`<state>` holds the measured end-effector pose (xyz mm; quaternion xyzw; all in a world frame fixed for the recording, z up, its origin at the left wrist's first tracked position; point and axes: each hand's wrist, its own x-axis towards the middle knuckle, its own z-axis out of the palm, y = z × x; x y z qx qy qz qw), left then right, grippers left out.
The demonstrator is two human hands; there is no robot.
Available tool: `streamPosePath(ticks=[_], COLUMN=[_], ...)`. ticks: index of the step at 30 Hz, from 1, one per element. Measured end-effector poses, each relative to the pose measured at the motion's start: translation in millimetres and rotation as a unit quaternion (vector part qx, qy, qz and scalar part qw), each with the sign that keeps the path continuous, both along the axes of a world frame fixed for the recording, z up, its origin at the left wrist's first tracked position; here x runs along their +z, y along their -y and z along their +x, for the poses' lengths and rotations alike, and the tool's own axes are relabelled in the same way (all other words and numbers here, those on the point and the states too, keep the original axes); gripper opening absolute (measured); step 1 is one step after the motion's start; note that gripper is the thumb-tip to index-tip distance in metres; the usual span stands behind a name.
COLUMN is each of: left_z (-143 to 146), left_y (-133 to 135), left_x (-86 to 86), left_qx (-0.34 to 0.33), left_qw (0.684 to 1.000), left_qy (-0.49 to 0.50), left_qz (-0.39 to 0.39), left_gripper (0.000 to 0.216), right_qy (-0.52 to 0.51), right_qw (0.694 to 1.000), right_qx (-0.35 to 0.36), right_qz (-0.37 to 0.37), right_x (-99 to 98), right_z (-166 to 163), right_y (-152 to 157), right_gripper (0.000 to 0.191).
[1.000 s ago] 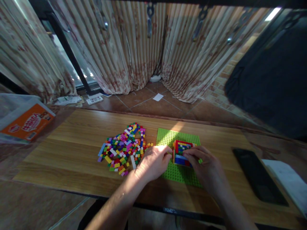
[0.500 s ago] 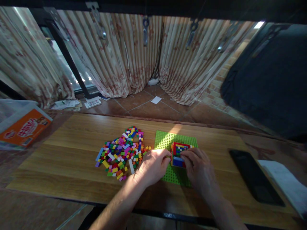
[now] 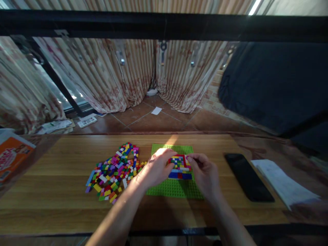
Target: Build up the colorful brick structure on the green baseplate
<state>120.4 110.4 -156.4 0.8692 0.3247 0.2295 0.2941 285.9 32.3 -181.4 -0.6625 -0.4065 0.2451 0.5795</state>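
Note:
A small multicoloured brick build [image 3: 180, 167] with red, white, blue and yellow bricks stands on a green studded baseplate [image 3: 173, 188] on the wooden table [image 3: 64, 191]. My left hand [image 3: 155, 168] curls against the build's left side, fingers closed on its edge. My right hand [image 3: 204, 173] grips the build's right side, fingers bent round it. To the left of the plate lies a heap of several loose coloured bricks [image 3: 112, 171].
A black phone [image 3: 248, 177] lies right of the plate, with a white notebook [image 3: 283, 182] beyond it. An orange box [image 3: 11, 158] sits at the table's far left. Curtains [image 3: 115, 78], a tiled floor and a dark cloth [image 3: 276, 82] are behind the table.
The view has tilted up and shifted, so the table sits lower in the picture. Both hands stay on the brick build, the left fingers now reaching further over its top left corner.

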Motion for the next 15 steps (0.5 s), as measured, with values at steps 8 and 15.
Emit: streamPosePath(ticks=[8, 15], left_z=[8, 22], left_y=[-12, -16], left_x=[18.7, 33.9], left_qx=[-0.08, -0.107], left_qw=[0.99, 0.975], left_qy=[-0.109, -0.187], left_qz=[0.023, 0.051], left_gripper=[0.032, 0.029], right_qy=[0.018, 0.015], right_qw=[0.999, 0.998], right_qx=[0.02, 0.039], right_qz=[0.026, 0.037], right_x=[12.9, 21.3], right_z=[6, 7], right_y=[9, 12], right_gripper=[0.017, 0.017])
